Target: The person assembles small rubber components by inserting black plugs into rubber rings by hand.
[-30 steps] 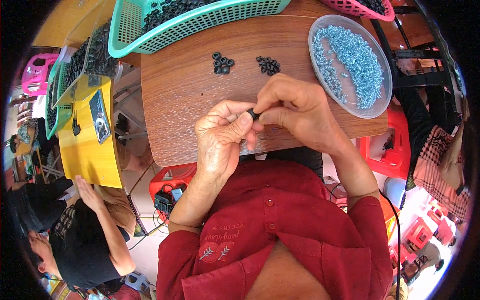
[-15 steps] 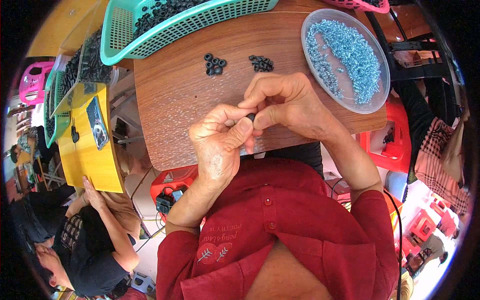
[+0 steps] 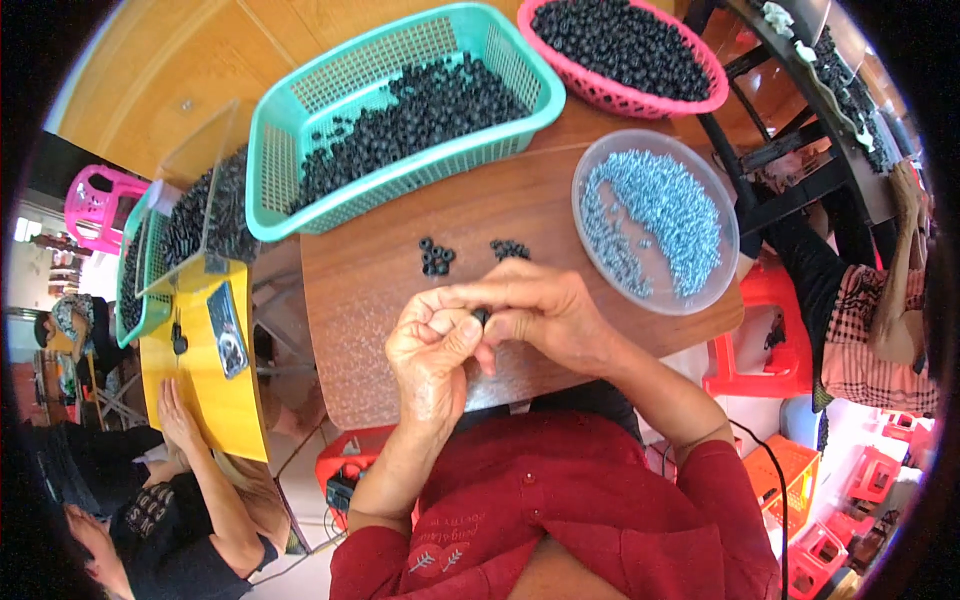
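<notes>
My left hand (image 3: pixel 430 350) pinches a small round black part (image 3: pixel 481 316) between thumb and fingers, above the near side of the brown wooden table (image 3: pixel 375 320). My right hand (image 3: pixel 552 312) is closed against the same part from the other side, its thumb and fingertips touching it. Past my hands lie a small cluster of black ring-like parts (image 3: pixel 436 258) and, to its right, a pile of smaller black pieces (image 3: pixel 510 249), partly covered by my right fingers. A round clear plastic dish (image 3: pixel 728 225) holds many shiny bluish metal pieces (image 3: pixel 690 215).
A teal basket (image 3: pixel 400 172) of black parts stands at the far edge, a pink basket (image 3: pixel 640 98) of black parts beyond the dish. On the left a person's hand (image 3: pixel 180 418) rests on a yellow table (image 3: pixel 205 350) with a phone (image 3: pixel 228 330). Red stools (image 3: pixel 770 330) stand right.
The view has tilted up, so more of both baskets shows and the table sits lower. My hands still hold the black part, the right fingers now flatter over the left.
</notes>
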Tool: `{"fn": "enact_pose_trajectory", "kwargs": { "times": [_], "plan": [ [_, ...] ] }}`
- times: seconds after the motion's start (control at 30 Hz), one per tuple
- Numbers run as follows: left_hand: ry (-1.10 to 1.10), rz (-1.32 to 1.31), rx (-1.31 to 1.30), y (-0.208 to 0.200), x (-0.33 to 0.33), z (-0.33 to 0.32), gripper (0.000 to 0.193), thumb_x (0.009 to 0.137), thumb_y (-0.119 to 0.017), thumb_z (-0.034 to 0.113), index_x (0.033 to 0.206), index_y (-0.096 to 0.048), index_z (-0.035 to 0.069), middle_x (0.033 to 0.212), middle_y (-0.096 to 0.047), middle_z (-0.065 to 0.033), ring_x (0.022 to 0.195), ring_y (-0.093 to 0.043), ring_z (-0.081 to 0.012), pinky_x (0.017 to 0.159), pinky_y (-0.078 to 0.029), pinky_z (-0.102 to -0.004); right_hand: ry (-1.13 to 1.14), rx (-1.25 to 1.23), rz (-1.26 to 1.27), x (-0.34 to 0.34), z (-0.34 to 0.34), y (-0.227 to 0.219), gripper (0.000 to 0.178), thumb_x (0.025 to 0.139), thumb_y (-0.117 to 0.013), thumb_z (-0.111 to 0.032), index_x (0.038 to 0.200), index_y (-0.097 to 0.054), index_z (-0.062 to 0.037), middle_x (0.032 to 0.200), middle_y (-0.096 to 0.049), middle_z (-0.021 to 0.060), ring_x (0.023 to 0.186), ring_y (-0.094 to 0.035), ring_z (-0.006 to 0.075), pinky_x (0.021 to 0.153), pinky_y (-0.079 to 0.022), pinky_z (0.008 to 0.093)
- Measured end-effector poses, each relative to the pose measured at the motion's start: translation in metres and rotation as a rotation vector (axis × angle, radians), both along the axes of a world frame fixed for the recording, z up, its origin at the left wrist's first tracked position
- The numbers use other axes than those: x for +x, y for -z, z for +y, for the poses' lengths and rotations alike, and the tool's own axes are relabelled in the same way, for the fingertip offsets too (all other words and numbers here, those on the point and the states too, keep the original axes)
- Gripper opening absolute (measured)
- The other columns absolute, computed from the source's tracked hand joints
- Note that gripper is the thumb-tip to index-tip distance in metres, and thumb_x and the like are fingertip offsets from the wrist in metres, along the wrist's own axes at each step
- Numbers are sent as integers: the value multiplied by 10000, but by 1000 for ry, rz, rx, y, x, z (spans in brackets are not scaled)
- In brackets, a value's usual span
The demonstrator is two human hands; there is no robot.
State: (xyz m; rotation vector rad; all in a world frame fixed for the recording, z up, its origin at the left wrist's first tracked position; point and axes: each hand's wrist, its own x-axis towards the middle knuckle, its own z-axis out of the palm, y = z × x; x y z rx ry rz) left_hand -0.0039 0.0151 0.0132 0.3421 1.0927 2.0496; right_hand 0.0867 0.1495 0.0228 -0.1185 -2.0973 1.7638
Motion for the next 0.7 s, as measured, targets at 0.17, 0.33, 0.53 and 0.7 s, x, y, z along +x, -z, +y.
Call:
{"fn": "enact_pose_trajectory", "kwargs": {
  "times": [0.17, 0.33, 0.53, 0.7],
  "plan": [
    [23, -24, 3, -3, 8, 3, 480, 794, -678, 2, 1170, -382, -27, 713, -619, -134, 513, -586, -202, 425, -478, -276, 26, -61, 33, 9, -2, -7, 195, 755, -609, -31, 941, -665, -31, 812, -593, 89, 825, -582, 198, 763, -467, 324],
    [41, 15, -27, -8, 7, 10, 453, 833, -653, 43, 1191, -382, -20, 705, -620, -138, 527, -586, -187, 433, -474, -270, 58, -67, -78, 14, 8, -19, 204, 767, -607, -13, 970, -611, -9, 788, -618, 75, 783, -609, 169, 694, -479, 296],
    [-27, 130, -118, -1, -13, -2, 315, 876, -605, 70, 1136, -454, -22, 721, -630, -161, 498, -545, -152, 450, -445, -235, 449, 288, 3, 8, 90, -51, 189, 738, -623, 67, 906, -668, -8, 782, -644, 23, 639, -561, 82, 572, -442, 225],
    [-159, 251, -177, -11, -40, -21, 232, 886, -587, 55, 1081, -493, -27, 701, -616, -116, 512, -533, -131, 466, -438, -222, 666, 346, -74, -18, 194, -66, 193, 725, -652, -53, 911, -680, -15, 754, -656, 41, 669, -584, 110, 602, -455, 255]
  ]
}}
